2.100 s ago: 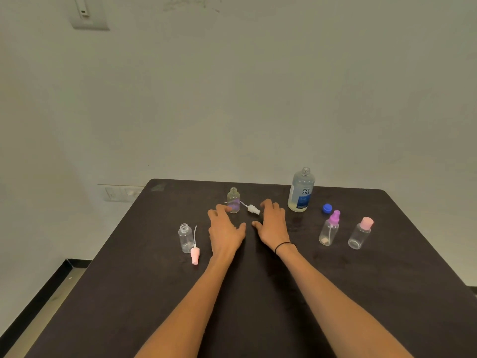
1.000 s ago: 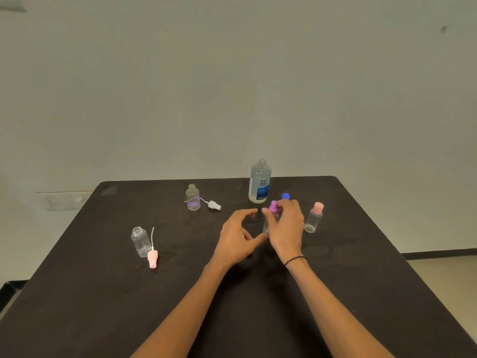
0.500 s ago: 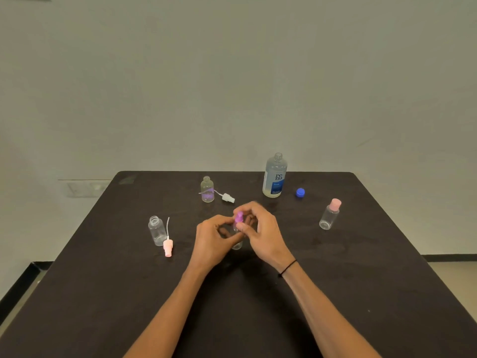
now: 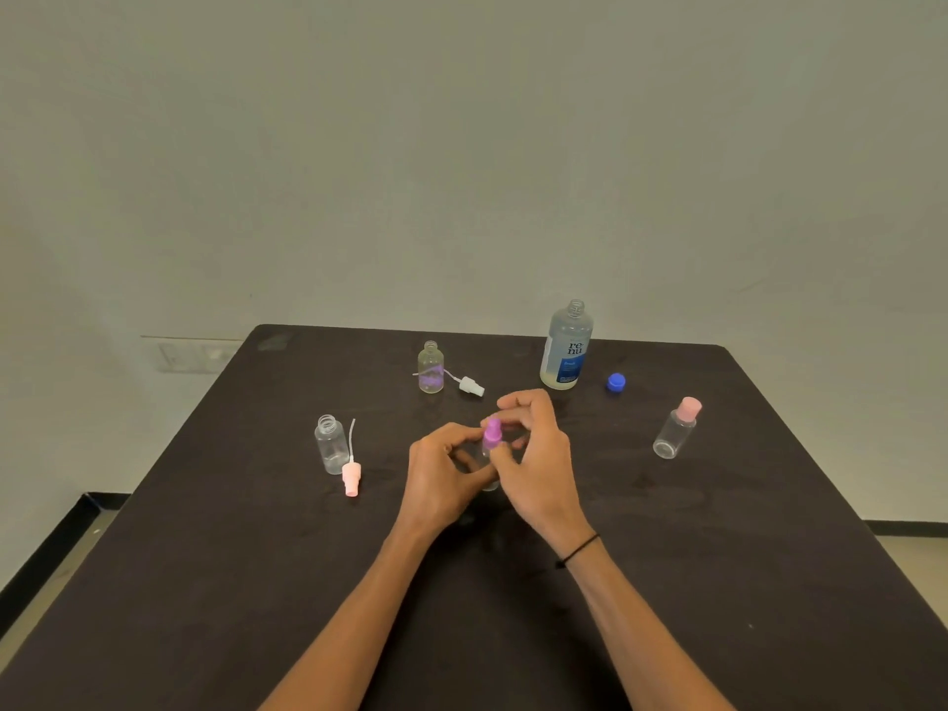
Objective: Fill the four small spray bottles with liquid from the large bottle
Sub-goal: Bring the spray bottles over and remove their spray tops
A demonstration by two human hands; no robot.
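At the middle of the dark table (image 4: 718,582), my left hand (image 4: 443,477) grips the clear body of a small spray bottle with a purple top (image 4: 492,434). My right hand (image 4: 536,456) pinches that purple top; most of the bottle is hidden by my fingers. The large clear bottle (image 4: 567,346) with a blue label stands uncapped at the back, its blue cap (image 4: 615,382) beside it. An uncapped small bottle (image 4: 431,366) stands at the back with its white sprayer (image 4: 471,386) lying next to it. Another open bottle (image 4: 331,443) stands left, its pink sprayer (image 4: 351,477) alongside. A pink-capped bottle (image 4: 677,428) stands right.
A pale wall (image 4: 461,146) rises behind the table's far edge. A wall socket plate (image 4: 197,355) sits low on the left. Floor with a dark skirting strip (image 4: 46,551) shows at the lower left.
My right hand took the purple-topped bottle from the right side and brought it to the table's middle. My left hand closed around its body, and both hands now hold it.
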